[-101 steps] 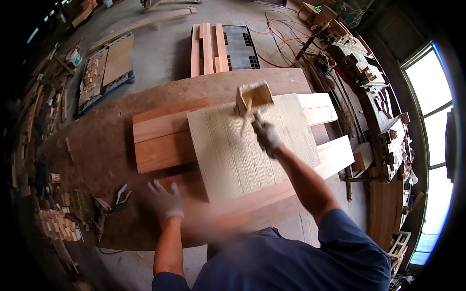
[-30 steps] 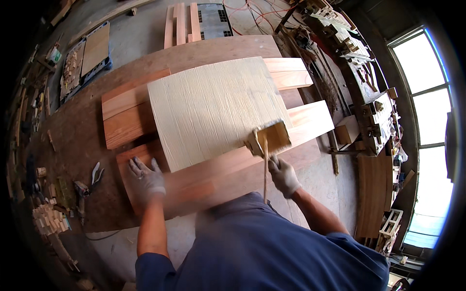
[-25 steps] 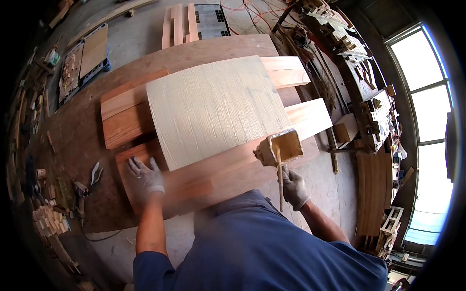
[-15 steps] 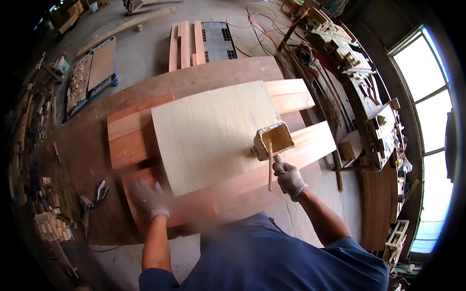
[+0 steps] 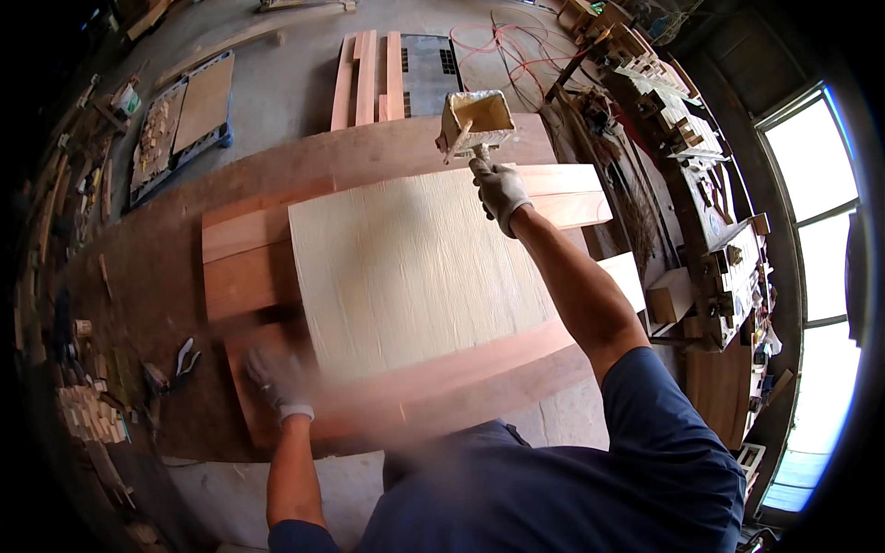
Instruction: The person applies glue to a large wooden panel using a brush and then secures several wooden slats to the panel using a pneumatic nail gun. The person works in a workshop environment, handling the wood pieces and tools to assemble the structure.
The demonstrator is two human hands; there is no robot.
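My gloved right hand [image 5: 502,194] is closed round the handle of a square, open-topped pot [image 5: 477,115]. The pot is crusted with cream residue, and a thin stick [image 5: 456,138] leans out of it. It is held up over the far edge of a wide panel [image 5: 415,267] whose top is coated in something cream with fine ridges, perhaps glue. At the lower left my gloved left hand [image 5: 277,380] lies on a reddish wooden board [image 5: 249,405] beside the panel, fingers spread, partly blurred. More boards [image 5: 244,235] stick out from under the panel on the left and right.
A brown worktable [image 5: 157,267] carries the boards. White-handled pliers [image 5: 187,358] lie at its left. Beyond it stand long planks [image 5: 366,74], a blue pallet [image 5: 217,111] and red hose [image 5: 502,41]. A cluttered bench [image 5: 719,203] runs along the right, below a window.
My right hand has carried the pot forward and left, from the panel's near right side to beyond its far edge. My left hand stays on the board.
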